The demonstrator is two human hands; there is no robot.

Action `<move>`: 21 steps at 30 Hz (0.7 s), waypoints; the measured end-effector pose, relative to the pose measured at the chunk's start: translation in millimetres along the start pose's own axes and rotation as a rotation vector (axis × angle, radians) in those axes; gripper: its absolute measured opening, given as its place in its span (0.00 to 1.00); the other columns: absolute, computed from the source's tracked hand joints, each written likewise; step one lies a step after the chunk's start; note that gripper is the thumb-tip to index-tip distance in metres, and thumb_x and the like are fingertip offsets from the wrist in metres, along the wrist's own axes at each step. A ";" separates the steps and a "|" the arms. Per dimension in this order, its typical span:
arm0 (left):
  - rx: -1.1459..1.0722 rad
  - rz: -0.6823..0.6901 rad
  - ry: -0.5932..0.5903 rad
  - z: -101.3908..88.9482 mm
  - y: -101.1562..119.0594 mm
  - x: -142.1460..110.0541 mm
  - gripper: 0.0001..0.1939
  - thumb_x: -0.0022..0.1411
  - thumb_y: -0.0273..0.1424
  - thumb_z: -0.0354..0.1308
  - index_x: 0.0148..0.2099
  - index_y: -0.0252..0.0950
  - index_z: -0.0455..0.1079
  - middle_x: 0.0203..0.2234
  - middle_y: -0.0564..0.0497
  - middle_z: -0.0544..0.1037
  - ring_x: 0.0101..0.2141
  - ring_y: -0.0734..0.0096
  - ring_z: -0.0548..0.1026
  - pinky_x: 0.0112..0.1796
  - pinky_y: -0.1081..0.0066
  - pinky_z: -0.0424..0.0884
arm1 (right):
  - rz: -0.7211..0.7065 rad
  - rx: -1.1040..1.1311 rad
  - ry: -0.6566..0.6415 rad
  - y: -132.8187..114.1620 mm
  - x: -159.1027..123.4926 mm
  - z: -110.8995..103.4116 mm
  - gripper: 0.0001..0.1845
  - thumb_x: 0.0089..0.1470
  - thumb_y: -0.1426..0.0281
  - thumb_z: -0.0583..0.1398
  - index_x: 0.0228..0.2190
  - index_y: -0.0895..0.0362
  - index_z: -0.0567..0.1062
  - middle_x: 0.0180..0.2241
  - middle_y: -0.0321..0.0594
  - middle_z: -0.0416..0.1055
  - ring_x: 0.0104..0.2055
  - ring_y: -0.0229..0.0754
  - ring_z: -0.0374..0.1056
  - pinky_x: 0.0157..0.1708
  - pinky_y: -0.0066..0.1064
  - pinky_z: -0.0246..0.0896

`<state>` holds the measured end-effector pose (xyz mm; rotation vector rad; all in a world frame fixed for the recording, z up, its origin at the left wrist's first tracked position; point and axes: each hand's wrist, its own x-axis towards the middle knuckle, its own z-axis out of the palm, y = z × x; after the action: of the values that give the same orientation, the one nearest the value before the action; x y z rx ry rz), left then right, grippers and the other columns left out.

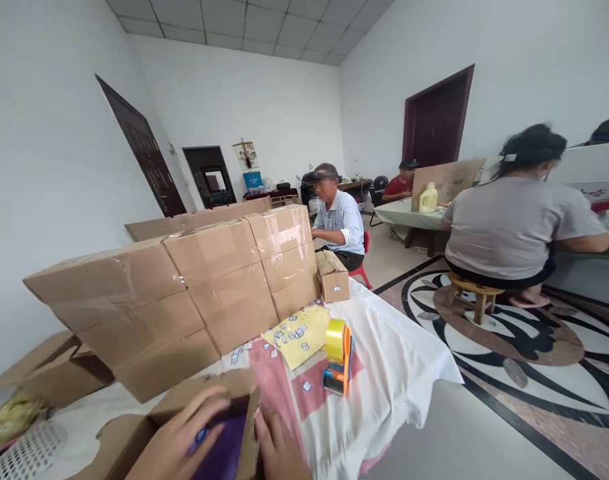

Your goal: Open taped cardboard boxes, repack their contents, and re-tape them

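An open cardboard box (pixel 209 397) sits at the near edge of the table, with purple material (pixel 227 447) inside. My left hand (pixel 177 440) reaches into the box, fingers curled over the purple material and a small blue-and-white item. My right hand (pixel 279 450) rests against the box's right flap, fingers together and pressed to the cardboard.
Stacked sealed cartons (pixel 194 293) line the table's left and back. A tape dispenser (pixel 338 357) stands on the cloth-covered table (pixel 394 373) near a yellow sheet (pixel 299 333) with small stickers. Three people sit beyond; one on a stool (pixel 477 293) at right. A white basket (pixel 27 453) lies bottom left.
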<state>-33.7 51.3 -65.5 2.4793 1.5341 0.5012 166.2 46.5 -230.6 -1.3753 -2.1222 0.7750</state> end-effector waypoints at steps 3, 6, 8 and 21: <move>-0.026 0.089 -0.129 -12.8 37.0 2.0 0.18 0.71 0.45 0.49 0.38 0.43 0.75 0.38 0.50 0.81 0.41 0.64 0.80 0.45 0.70 0.75 | 0.004 0.035 0.040 -2.4 -6.3 -4.4 0.58 0.49 0.69 0.69 0.73 0.56 0.47 0.69 0.59 0.57 0.68 0.67 0.56 0.66 0.58 0.54; -0.018 0.128 -0.202 -15.7 55.0 7.4 0.17 0.69 0.46 0.53 0.46 0.44 0.78 0.42 0.49 0.83 0.43 0.60 0.80 0.46 0.68 0.76 | -0.023 0.098 0.049 -9.7 -16.6 -16.0 0.70 0.39 0.61 0.74 0.73 0.59 0.44 0.70 0.60 0.52 0.71 0.68 0.50 0.68 0.55 0.50; -0.010 0.192 -0.246 -15.8 56.7 10.0 0.19 0.68 0.47 0.54 0.53 0.46 0.77 0.51 0.48 0.81 0.51 0.56 0.78 0.53 0.63 0.74 | -0.025 0.150 0.046 -16.9 -23.4 -26.5 0.79 0.32 0.56 0.76 0.73 0.59 0.38 0.70 0.60 0.51 0.70 0.68 0.50 0.67 0.55 0.51; 0.053 0.255 -0.131 -22.2 43.7 1.2 0.20 0.68 0.48 0.50 0.46 0.47 0.80 0.45 0.49 0.84 0.48 0.55 0.78 0.51 0.60 0.73 | -0.025 0.192 0.041 -28.4 -30.0 -43.2 0.83 0.27 0.53 0.76 0.73 0.56 0.37 0.71 0.60 0.50 0.71 0.71 0.48 0.66 0.57 0.50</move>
<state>-5.2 32.3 -30.5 2.7050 1.2055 0.3310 187.9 17.8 -182.9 -1.2507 -1.9739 0.9070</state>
